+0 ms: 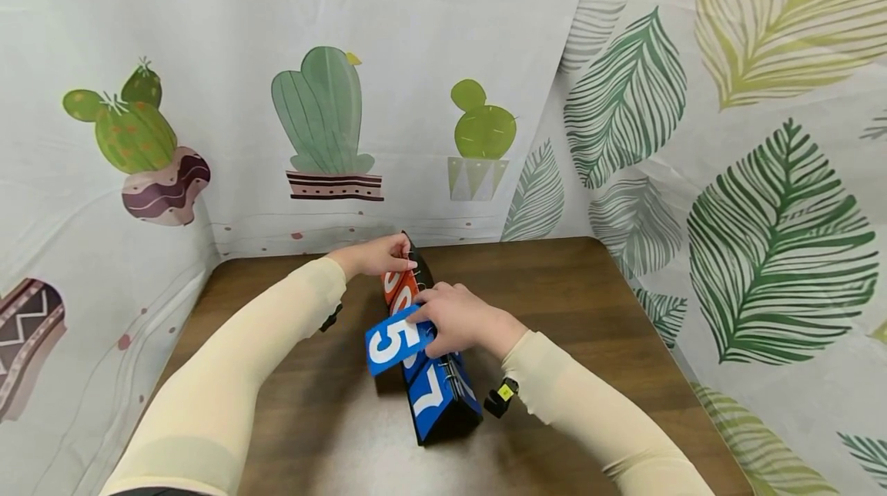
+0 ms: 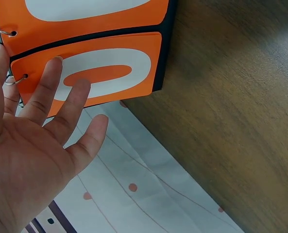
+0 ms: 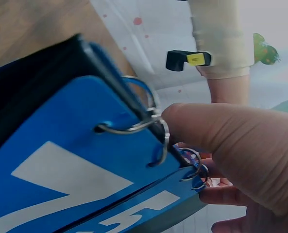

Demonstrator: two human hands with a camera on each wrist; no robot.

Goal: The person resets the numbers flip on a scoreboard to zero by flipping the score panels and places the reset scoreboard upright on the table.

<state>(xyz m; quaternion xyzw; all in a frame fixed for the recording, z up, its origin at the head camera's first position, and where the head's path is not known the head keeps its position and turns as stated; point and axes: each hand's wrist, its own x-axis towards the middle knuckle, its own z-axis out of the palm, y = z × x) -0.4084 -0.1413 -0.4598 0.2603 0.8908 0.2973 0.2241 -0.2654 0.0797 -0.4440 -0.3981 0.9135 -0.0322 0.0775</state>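
A flip scoreboard [image 1: 423,269] stands like a tent on the table, with ring-bound number cards on it. Orange cards [image 2: 105,90] showing zeros are at its far end. Nearer are blue cards, among them a 7 card [image 1: 428,397]. My left hand [image 1: 377,256] holds the top ridge at the far end, several of its fingers spread over an orange card. At the middle, my right hand [image 1: 460,319] pinches a blue 5 card [image 1: 395,338], raised out to the left. In the right wrist view its thumb lies by the ridge next to the metal rings [image 3: 156,116].
The brown wooden table [image 1: 547,280] extends on both sides of the scoreboard. A white cloth [image 1: 409,118] printed with cacti hangs behind its back edge, and a leaf-patterned cloth [image 1: 783,249] hangs on the right. Each wrist carries a small black camera [image 1: 500,397].
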